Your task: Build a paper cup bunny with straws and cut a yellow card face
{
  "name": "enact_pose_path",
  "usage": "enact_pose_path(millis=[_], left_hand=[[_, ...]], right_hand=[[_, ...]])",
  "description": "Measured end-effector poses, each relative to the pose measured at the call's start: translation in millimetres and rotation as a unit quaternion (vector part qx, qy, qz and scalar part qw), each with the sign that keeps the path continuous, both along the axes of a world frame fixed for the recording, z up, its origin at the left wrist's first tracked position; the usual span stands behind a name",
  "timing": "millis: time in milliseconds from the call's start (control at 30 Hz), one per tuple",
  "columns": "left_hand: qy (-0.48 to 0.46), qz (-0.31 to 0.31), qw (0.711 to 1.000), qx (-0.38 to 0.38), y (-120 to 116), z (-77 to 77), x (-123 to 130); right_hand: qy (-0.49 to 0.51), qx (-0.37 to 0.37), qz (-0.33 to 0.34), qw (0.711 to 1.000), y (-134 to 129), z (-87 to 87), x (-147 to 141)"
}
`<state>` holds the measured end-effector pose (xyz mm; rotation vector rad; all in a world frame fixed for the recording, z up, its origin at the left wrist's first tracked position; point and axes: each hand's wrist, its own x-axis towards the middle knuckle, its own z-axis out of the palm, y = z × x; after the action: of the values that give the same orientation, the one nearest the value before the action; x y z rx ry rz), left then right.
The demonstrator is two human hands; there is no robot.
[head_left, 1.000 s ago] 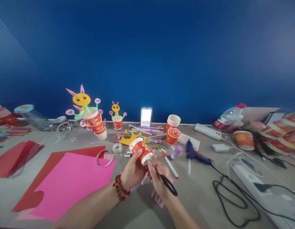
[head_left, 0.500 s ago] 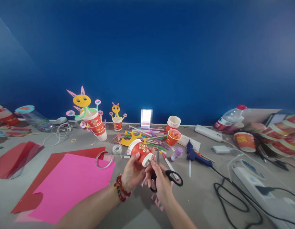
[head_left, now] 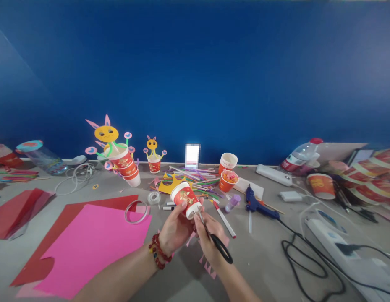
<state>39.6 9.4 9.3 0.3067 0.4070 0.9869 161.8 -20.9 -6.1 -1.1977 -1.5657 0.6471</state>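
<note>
My left hand (head_left: 176, 228) is wrapped round a red paper cup (head_left: 186, 199) with a gold pattern, tilted with its white base toward me. Black-handled scissors (head_left: 221, 247) are gripped in my right hand (head_left: 210, 235), their metal end against the cup's base. Whether the tip goes through the base cannot be made out. Pink zigzag paper scraps (head_left: 209, 268) lie below my hands. Behind the cup is a yellow paper crown (head_left: 172, 183). A red-capped white marker (head_left: 224, 220) lies right of my right hand.
Pink paper (head_left: 97, 247) lies at left under a tape ring (head_left: 136, 212). Bunny-faced cup figures (head_left: 121, 161) stand behind. A glue gun (head_left: 259, 206), its cable and a power strip (head_left: 336, 247) are at right. Stacked cups (head_left: 228, 161) stand near the wall.
The scissors have turned in my right hand, so their handles now point down and to the right and look closed together. My left hand and the cup have barely moved.
</note>
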Motion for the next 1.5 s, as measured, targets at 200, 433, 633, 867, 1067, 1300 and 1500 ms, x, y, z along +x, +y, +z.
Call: enact_pose_path(millis=[200,433,633,867,1067,1300,1500], left_hand=[[-0.038,-0.057,0.998,0.016,0,-7.2,-1],[-0.036,-0.066,0.997,0.037,1,-14.6,-2],[-0.057,-0.03,0.997,0.039,1,-8.4,-1],[-0.019,0.055,0.998,-0.017,2,0.2,0],[-0.037,0.047,0.998,-0.02,-2,3.6,1],[-0.004,0.084,0.995,-0.051,-3,5.0,4],[-0.036,0.075,0.995,-0.051,-4,8.6,4]], right_hand=[[0.151,-0.108,-0.018,0.982,-2,-7.4,-7],[0.297,-0.175,0.0,0.939,-1,-1.4,-14],[0.145,-0.102,-0.003,0.984,2,-4.0,-4],[-0.062,0.058,0.019,0.996,3,6.7,9],[-0.054,0.091,0.024,0.994,3,5.7,7],[-0.084,0.098,0.014,0.992,4,9.3,8],[-0.09,0.116,0.01,0.989,4,9.2,7]])
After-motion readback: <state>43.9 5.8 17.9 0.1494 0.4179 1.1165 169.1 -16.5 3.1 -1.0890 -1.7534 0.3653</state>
